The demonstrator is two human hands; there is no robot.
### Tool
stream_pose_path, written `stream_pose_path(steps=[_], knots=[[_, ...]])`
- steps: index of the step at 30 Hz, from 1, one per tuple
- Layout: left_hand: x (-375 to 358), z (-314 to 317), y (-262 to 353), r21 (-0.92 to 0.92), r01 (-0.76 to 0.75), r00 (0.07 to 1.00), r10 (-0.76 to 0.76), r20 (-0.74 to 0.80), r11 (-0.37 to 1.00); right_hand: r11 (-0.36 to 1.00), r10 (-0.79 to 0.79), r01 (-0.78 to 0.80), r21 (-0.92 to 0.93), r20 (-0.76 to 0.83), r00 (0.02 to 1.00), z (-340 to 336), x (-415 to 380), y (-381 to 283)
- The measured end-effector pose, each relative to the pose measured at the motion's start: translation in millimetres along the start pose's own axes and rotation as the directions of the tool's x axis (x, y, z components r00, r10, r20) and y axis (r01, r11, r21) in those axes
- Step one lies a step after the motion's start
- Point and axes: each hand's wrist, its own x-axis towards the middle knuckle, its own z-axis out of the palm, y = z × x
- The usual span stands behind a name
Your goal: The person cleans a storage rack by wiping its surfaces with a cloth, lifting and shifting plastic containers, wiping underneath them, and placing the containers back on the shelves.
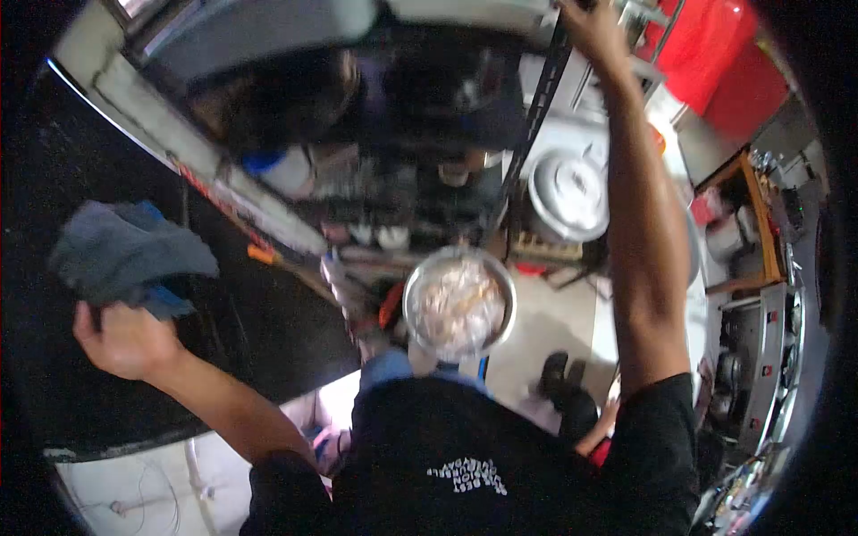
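Note:
My left hand [134,341] is at the left, over a dark countertop [268,357]. Bunched against its fingers is a dark grey cloth [134,250] with some blue at its edge. The cloth covers most of those fingers. At the top of the view, my outstretched right hand [597,34] is curled beside the upper end of a black perforated frame edge [539,112]. Something dark lies at its fingertips, partly cut off by the picture's border. A dark, reflective glass panel [420,98] spans the space between my arms.
In front of my body is a round metal bowl [413,326] holding pale, plastic-wrapped contents. A lidded silver pot [569,195] stands right of the frame. Another person's forearm [597,431] shows at lower right. A wooden shelf [760,214] and a red surface [706,54] are farther right.

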Motion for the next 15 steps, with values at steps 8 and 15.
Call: stream_pose_path(steps=[8, 15], knots=[[-19, 1, 15, -0.065, 0.124, 0.955, -0.102, 0.28, 0.99, 0.94, 0.103, -0.107, 0.324, 0.027, 0.994, -18, -14, -33], [-23, -24, 12, -0.009, 0.096, 0.99, -0.094, 0.106, 0.995, 0.939, 0.121, -0.128, 0.319, 0.041, 0.992, -19, -13, -30]])
